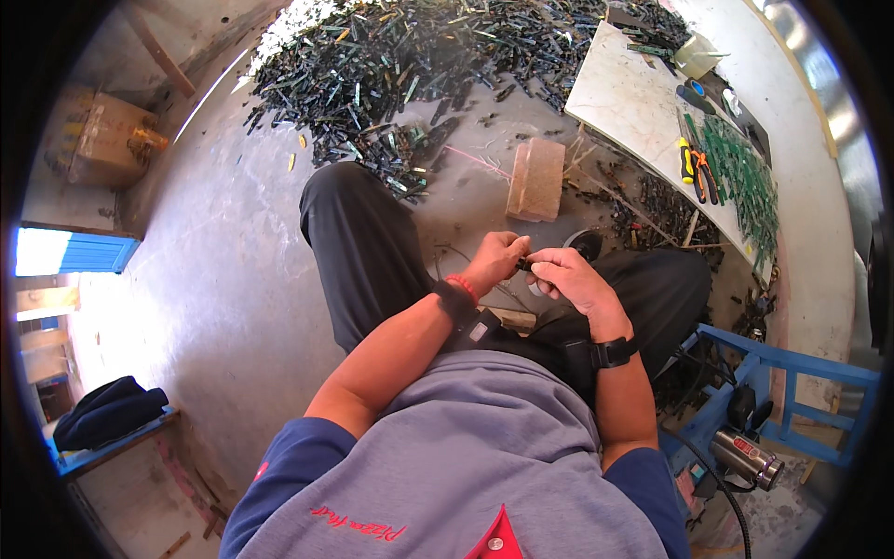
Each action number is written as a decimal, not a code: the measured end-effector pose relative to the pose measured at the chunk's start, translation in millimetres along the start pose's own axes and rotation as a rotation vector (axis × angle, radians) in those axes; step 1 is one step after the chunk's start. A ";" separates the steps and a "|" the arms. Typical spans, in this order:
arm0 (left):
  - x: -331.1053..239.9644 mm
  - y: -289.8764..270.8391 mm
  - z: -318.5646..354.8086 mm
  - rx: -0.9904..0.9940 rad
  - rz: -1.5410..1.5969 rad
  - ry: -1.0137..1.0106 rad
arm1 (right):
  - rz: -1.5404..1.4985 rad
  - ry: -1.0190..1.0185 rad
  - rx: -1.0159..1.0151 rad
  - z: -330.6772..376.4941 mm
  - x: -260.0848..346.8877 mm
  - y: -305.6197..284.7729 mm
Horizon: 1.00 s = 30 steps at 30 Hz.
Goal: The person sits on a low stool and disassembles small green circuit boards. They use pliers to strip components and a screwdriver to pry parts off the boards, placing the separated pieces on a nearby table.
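Note:
My left hand [496, 265] and my right hand [572, 279] meet in front of my lap, between my knees. Pinched between the fingertips of both is a small dark piece [524, 265]; its kind is too small to make out and mostly covered by fingers. Both hands are closed, with the left thumb and fingers on one side of the piece and the right ones on the other. Below the right fingers a small pale round shape [535, 290] shows, partly hidden. A reddish brick block [536, 181] lies on the floor just beyond my hands.
A big heap of dark narrow strips [372, 84] covers the far floor. At right, a white board [624, 93] carries green strips [740, 177], yellow-handled and orange-handled tools [700, 171]. A blue metal frame [801, 365] and steel flask [747, 456] are near right; dark cloth [110, 413] lies left.

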<state>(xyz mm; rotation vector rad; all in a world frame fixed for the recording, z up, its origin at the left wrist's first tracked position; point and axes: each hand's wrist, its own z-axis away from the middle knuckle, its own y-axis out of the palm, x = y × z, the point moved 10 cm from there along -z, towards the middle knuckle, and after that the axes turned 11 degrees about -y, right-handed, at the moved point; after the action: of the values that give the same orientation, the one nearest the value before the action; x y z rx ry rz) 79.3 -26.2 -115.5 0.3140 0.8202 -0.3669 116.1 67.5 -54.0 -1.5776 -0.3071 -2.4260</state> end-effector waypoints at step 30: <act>9.8 10.7 -9.9 0.108 0.048 -0.043 | 0.120 -0.028 -0.017 5.1 11.2 1.3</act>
<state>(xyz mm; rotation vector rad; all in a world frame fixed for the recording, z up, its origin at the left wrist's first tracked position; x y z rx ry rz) 83.6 -14.5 -127.9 0.4242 0.7510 -0.3727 116.4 66.9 -41.7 -1.5900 -0.1914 -2.3236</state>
